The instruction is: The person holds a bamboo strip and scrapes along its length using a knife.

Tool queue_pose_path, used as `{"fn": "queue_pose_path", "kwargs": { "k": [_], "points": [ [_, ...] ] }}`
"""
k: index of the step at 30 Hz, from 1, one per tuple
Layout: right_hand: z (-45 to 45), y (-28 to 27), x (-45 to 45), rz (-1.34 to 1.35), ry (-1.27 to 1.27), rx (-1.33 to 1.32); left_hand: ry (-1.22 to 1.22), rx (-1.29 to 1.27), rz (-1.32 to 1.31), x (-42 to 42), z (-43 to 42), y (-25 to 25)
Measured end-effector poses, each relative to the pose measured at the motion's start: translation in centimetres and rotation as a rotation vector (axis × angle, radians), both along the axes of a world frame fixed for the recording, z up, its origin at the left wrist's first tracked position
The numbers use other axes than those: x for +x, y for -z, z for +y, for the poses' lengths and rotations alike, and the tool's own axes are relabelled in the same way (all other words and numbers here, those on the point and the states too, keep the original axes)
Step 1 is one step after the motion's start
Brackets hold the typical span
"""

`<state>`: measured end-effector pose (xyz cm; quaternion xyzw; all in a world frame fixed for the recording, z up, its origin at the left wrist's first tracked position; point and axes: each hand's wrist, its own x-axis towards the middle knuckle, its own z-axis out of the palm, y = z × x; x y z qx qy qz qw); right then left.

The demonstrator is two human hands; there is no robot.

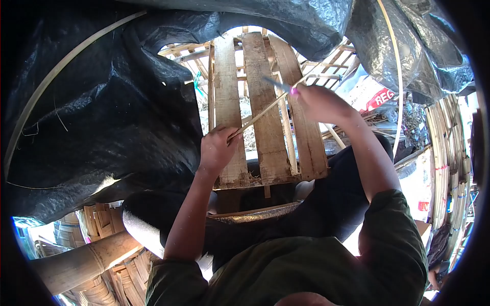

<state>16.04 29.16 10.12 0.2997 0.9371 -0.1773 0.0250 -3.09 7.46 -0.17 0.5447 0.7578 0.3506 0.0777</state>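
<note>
A thin bamboo strip (267,108) runs slantwise above a slatted wooden bench (263,137). Its lower end is closed in the fist of my left hand (216,149), over the bench's left plank. My right hand (324,104) grips a knife (276,83) over the right plank. A bit of pink handle shows at the fingers, and the blade, blurred, points up and left. The blade lies close to the strip's upper part; whether they touch, I cannot tell. My right fingers hide most of the handle.
Black plastic sheeting (112,102) hangs at the left and across the top. A thick bamboo pole (87,262) lies lower left beside woven bamboo (132,275). Upright bamboo strips (441,163) stand at the right, and a red-and-white printed sack (375,97) lies behind my right hand.
</note>
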Motion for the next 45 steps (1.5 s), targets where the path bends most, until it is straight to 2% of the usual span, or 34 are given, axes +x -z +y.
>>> {"fn": "queue_pose_path", "kwargs": {
  "k": [1, 9, 12, 15, 17, 19, 20, 21, 23, 25, 26, 27, 29, 30, 31, 33, 34, 36, 38, 39, 41, 42, 43, 45],
  "points": [
    [-0.1, 0.8, 0.2, -0.061, -0.054, -0.026, -0.01, 0.012, 0.012, 0.2, 0.1, 0.0],
    [0.6, 3.4, 0.3, 0.043, -0.062, 0.014, -0.033, 0.001, 0.143, 0.7, 0.3, -0.3],
    [1.4, 4.4, -0.1, 0.004, 0.214, -0.498, 0.013, -0.003, 0.146, 1.7, 0.7, 0.0],
    [0.9, 5.7, -0.7, 0.14, 0.313, -0.553, 0.034, -0.02, 0.169, 2.6, 1.5, 0.8],
    [1.1, 4.8, -0.9, 0.121, 0.45, -0.452, 0.067, -0.004, 0.173, 2.7, 2.2, 1.3],
    [0.5, 6.4, -1.4, 0.051, 0.599, -0.365, 0.072, -0.013, 0.142, 3.0, 2.3, 1.7],
    [0.7, 10.4, -1.1, 0.018, 0.44, -0.369, 0.072, -0.031, 0.173, 3.1, 2.3, 1.8],
    [-1.5, 11.2, -1.4, 0.023, 0.416, -0.374, 0.071, -0.04, 0.207, 3.1, 2.8, 1.8],
    [-3.4, 9.8, -1.7, -0.022, 0.416, -0.365, 0.085, -0.005, 0.201, 3.2, 2.7, 1.8],
    [-0.3, 8.6, -1.3, -0.024, 0.44, -0.55, 0.101, 0.024, 0.194, 3.2, 2.5, 2.0],
    [1.2, 9.0, -1.3, 0.037, 0.567, -0.47, 0.098, 0.071, 0.161, 3.1, 2.7, 2.2],
    [1.2, 7.0, -1.3, 0.017, 0.583, -0.384, 0.095, 0.118, 0.132, 2.9, 2.8, 2.2],
    [0.3, 10.6, -1.6, -0.073, 0.425, -0.456, 0.124, 0.073, 0.153, 2.8, 2.8, 2.3],
    [-2.6, 8.6, -2.1, -0.092, 0.414, -0.536, 0.157, 0.028, 0.184, 2.8, 2.8, 2.2],
    [-2.9, 8.5, -2.4, -0.114, 0.444, -0.491, 0.159, 0.029, 0.179, 2.9, 2.9, 1.9],
    [0.1, 7.8, -1.7, -0.031, 0.438, -0.626, 0.11, -0.012, 0.101, 3.1, 2.6, 1.6],
    [0.4, 7.0, -1.9, 0.086, 0.651, -0.542, 0.111, -0.015, 0.101, 2.9, 2.8, 1.8],
    [0.9, 7.1, -1.8, 0.06, 0.653, -0.475, 0.14, 0.047, 0.153, 2.8, 2.9, 2.4],
    [-2.5, 9.2, -2.2, -0.085, 0.549, -0.612, 0.144, 0.02, 0.176, 3.3, 2.6, 2.0],
    [-3.4, 8.3, -2.5, -0.094, 0.536, -0.598, 0.151, 0.006, 0.213, 3.2, 2.7, 1.7],
    [0.8, 7.9, -1.4, -0.048, 0.387, -0.668, 0.149, 0.015, 0.191, 3.0, 2.9, 2.2],
    [2.3, 7.4, -1.4, 0.058, 0.563, -0.615, 0.148, 0.03, 0.167, 2.9, 3.0, 2.5],
    [3.1, 5.7, -1.5, 0.096, 0.634, -0.509, 0.151, 0.026, 0.166, 2.9, 3.0, 2.3],
    [2.4, 8.4, -1.5, 0.062, 0.702, -0.449, 0.136, 0.037, 0.168, 3.1, 3.0, 1.9]
  ]
}}
